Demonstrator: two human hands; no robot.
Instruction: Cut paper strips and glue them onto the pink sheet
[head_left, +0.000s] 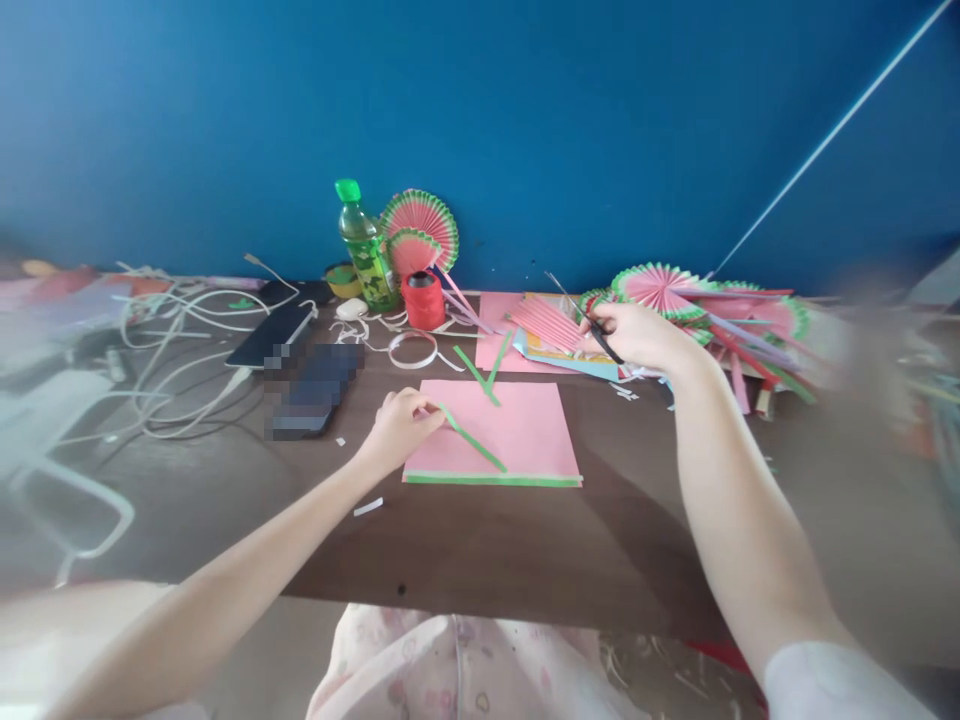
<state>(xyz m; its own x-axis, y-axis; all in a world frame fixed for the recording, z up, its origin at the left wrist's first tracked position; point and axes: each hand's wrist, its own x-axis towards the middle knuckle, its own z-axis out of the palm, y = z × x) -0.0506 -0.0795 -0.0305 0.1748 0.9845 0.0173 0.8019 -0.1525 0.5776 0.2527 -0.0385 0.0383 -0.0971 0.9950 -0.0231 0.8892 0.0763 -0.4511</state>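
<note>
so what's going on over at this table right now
Someone is working with colored paper. Their left hand pinches one end of a green strip over a pink sheet, whose near edge already has a green band along it. Their right hand holds scissors farther back, near some pleated pink paper. Pink-and-green paper fans are by the wall.

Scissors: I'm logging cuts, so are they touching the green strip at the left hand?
Apart. The head view shows a wide gap: the right hand holds the scissors right of the green paper strip, which slants from the left hand over pink paper.
</note>
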